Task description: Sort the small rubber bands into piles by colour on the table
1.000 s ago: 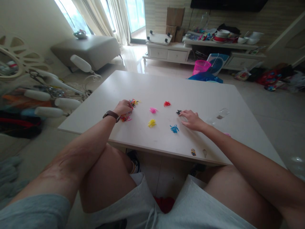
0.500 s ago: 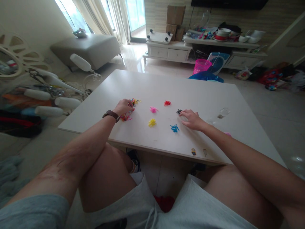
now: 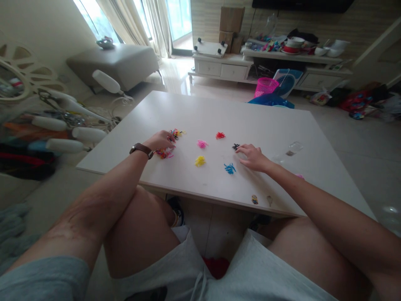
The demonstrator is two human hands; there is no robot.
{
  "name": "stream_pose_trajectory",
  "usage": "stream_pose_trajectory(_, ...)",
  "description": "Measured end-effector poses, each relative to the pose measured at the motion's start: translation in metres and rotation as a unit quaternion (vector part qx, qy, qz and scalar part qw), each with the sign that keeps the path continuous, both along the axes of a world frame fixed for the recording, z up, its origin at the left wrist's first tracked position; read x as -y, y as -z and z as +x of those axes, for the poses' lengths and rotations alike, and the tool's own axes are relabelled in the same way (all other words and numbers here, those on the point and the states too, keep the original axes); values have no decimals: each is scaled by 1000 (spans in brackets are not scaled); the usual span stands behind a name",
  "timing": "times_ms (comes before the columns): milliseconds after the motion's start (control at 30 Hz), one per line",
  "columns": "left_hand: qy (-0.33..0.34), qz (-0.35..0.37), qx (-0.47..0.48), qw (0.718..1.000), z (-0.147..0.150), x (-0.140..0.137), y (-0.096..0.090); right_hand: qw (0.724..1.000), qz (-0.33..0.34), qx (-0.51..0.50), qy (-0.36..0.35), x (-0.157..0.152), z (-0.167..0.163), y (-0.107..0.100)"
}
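Note:
On the white table [image 3: 200, 113] lies a mixed-colour heap of small, thin pieces [image 3: 163, 154] that look like rubber bands. My left hand [image 3: 160, 140], wearing a brown-strapped watch [image 3: 141, 149], reaches over this heap with its fingers bent down among the pieces; what they grip is too small to make out. My right hand [image 3: 252, 157] has its fingers apart, the fingertips at a little black pile [image 3: 235, 146]. Between the hands sit single-colour piles: pink [image 3: 202, 144], red [image 3: 220, 135], yellow [image 3: 199, 161] and blue [image 3: 229, 168].
A clear plastic container [image 3: 294, 148] lies right of my right hand. Near the front edge are a small yellow cartoon figure [image 3: 255, 199] and a pale little piece [image 3: 270, 200]. A pink basket [image 3: 265, 87] stands beyond the table, and a white lamp [image 3: 106, 81] to its left.
My left hand has drawn back slightly to the left over the mixed heap. The right hand stays at the black pile.

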State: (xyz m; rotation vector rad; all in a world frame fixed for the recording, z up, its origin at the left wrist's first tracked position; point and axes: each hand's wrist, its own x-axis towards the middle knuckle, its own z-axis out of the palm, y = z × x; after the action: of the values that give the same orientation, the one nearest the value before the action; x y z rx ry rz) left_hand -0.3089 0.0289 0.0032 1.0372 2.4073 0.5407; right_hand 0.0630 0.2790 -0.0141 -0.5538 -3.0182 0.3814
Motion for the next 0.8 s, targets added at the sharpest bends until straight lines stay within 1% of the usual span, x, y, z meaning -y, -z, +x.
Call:
stream_pose_trajectory(100,9,-22,9,1000,-5,2,5,1000,2,3,-1,-1,0,2)
stream_pose_trajectory(233,3,-30,17,999,-5,-1,8,1000,7,7,-1,-1,-1,2)
stream_pose_trajectory(400,-6,-30,7,999,2,-4,4,1000,6,1,-3,0,-1,2)
stream_pose_trajectory(567,13,-44,-14,999,5,-6,2,1000,1,4,-3,0,0,2)
stream_pose_trajectory(800,13,-58,-43,997,7,-9,2,1000,-1,7,-4,1,-1,1)
